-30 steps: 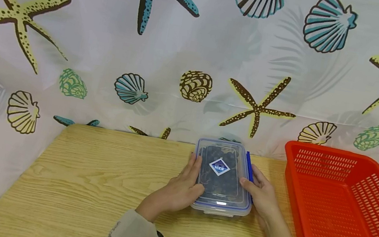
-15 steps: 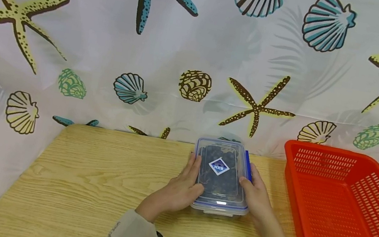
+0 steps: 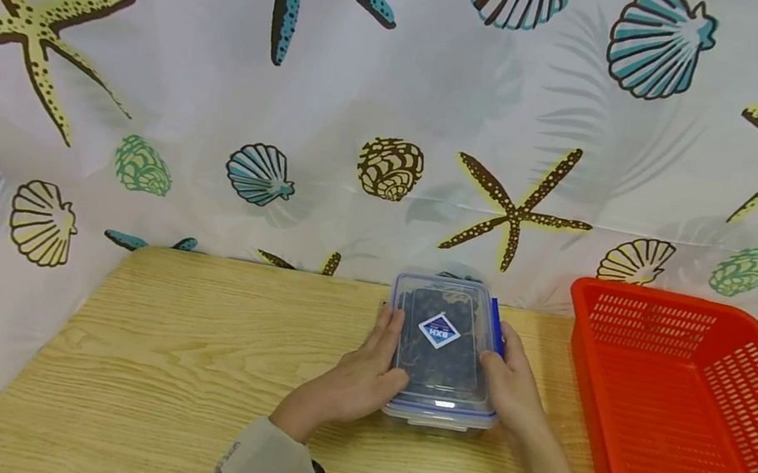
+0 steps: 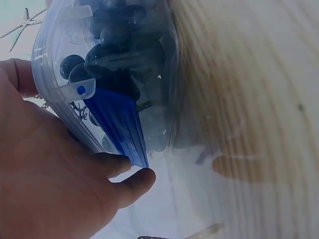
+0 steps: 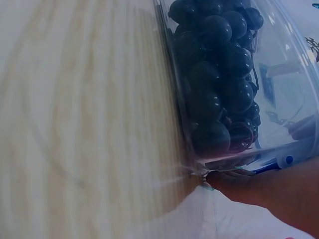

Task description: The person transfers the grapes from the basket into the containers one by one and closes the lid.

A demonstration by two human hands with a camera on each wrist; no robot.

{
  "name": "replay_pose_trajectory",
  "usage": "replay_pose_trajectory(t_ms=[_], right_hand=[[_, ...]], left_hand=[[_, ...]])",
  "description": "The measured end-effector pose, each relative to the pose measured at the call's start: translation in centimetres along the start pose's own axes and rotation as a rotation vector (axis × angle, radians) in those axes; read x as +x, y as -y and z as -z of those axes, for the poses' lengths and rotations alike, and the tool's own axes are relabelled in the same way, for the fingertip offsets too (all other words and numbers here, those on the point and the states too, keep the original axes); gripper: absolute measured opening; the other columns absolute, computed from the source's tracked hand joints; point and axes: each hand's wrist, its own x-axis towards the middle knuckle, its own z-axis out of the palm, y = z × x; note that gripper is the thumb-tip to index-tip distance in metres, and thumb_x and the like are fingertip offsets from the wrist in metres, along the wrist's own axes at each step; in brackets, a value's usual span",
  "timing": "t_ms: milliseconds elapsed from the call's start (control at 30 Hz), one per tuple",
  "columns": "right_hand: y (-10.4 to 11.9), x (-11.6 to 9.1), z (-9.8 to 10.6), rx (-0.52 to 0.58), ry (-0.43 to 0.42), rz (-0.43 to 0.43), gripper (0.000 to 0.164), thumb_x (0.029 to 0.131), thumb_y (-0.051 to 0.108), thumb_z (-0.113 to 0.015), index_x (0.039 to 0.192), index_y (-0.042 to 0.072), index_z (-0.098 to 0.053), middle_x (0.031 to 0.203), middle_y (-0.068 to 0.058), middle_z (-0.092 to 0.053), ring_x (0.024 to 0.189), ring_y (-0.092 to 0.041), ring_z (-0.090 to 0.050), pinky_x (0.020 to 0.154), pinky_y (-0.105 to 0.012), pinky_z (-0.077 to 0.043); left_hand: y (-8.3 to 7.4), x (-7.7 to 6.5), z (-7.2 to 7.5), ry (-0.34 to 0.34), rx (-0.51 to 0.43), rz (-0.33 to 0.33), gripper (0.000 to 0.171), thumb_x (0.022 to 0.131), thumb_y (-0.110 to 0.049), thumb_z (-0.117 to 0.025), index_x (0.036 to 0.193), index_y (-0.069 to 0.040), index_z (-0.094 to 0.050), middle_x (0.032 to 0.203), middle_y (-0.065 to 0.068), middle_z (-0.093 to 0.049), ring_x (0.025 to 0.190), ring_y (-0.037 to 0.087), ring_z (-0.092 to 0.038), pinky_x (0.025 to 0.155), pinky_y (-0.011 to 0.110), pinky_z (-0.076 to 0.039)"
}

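Note:
A clear plastic food container (image 3: 436, 365) with a blue-edged lid and a diamond label lies on the wooden table. Dark grapes (image 5: 217, 89) fill it, seen through its walls. My left hand (image 3: 358, 376) holds the left side, fingers stretched along the wall and thumb on the lid's near edge. In the left wrist view its fingertips touch a blue latch (image 4: 117, 119). On the right side my right hand (image 3: 515, 387) grips the edge, thumb on the lid and fingers by another blue latch (image 3: 496, 325). Whether either latch is fully fastened I cannot tell.
A red perforated plastic basket (image 3: 675, 458) stands right of the container, close to the right forearm. Behind the table (image 3: 177, 345) hangs a white cloth (image 3: 343, 95) printed with shells and starfish. Each wrist carries a small black camera.
My right hand has shifted slightly inward and closer around the container's right edge, and the right latch sits nearer the lid. The left hand has stayed in place.

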Motion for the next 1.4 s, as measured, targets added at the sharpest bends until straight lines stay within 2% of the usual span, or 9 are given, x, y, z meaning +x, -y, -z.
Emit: replay_pose_trajectory(t_ms=[300, 533, 767, 1233, 1400], right_hand=[[0.0, 0.1, 0.4, -0.108, 0.042, -0.014, 0.063, 0.106, 0.015, -0.030, 0.162, 0.004, -0.002, 0.166, -0.022, -0.010, 0.151, -0.039, -0.011, 0.118, -0.055, -0.010], [0.2, 0.0, 0.1, -0.075, 0.055, -0.020, 0.064, 0.107, 0.013, -0.031, 0.162, 0.004, 0.000, 0.166, -0.022, -0.006, 0.152, -0.039, -0.008, 0.118, -0.055, -0.009], [0.3, -0.1, 0.1, -0.092, 0.060, -0.036, 0.064, 0.108, 0.016, -0.032, 0.163, 0.006, 0.000, 0.167, -0.021, -0.006, 0.152, -0.039, -0.008, 0.118, -0.055, -0.011], [0.2, -0.3, 0.4, -0.081, 0.075, -0.026, 0.065, 0.108, 0.016, -0.033, 0.163, 0.007, 0.001, 0.167, -0.021, -0.006, 0.151, -0.042, -0.008, 0.117, -0.057, -0.012], [0.0, -0.3, 0.5, -0.075, 0.082, -0.019, 0.065, 0.108, 0.015, -0.034, 0.163, 0.008, 0.001, 0.167, -0.021, -0.006, 0.151, -0.043, -0.009, 0.116, -0.058, -0.014]], left_hand=[[-0.1, -0.1, 0.0, 0.006, -0.016, 0.003, 0.084, 0.094, -0.032, -0.037, 0.162, -0.017, 0.010, 0.165, 0.000, 0.023, 0.151, 0.019, 0.011, 0.116, 0.063, -0.012], [0.9, -0.1, 0.2, -0.004, -0.147, -0.036, 0.085, 0.094, -0.028, -0.042, 0.163, -0.020, 0.008, 0.164, -0.004, 0.025, 0.150, 0.019, 0.013, 0.118, 0.055, -0.014], [1.0, 0.0, 0.2, -0.009, -0.191, -0.050, 0.087, 0.092, -0.027, -0.044, 0.163, -0.019, 0.005, 0.164, -0.003, 0.023, 0.150, 0.019, 0.014, 0.118, 0.056, -0.012], [0.8, -0.2, 0.5, -0.016, -0.184, -0.038, 0.088, 0.091, -0.030, -0.047, 0.164, -0.021, 0.000, 0.167, 0.001, 0.016, 0.152, 0.025, 0.009, 0.117, 0.061, -0.009], [0.6, -0.2, 0.4, -0.042, -0.124, -0.013, 0.087, 0.091, -0.032, -0.047, 0.164, -0.021, -0.003, 0.168, 0.001, 0.012, 0.152, 0.030, 0.004, 0.116, 0.063, -0.006]])
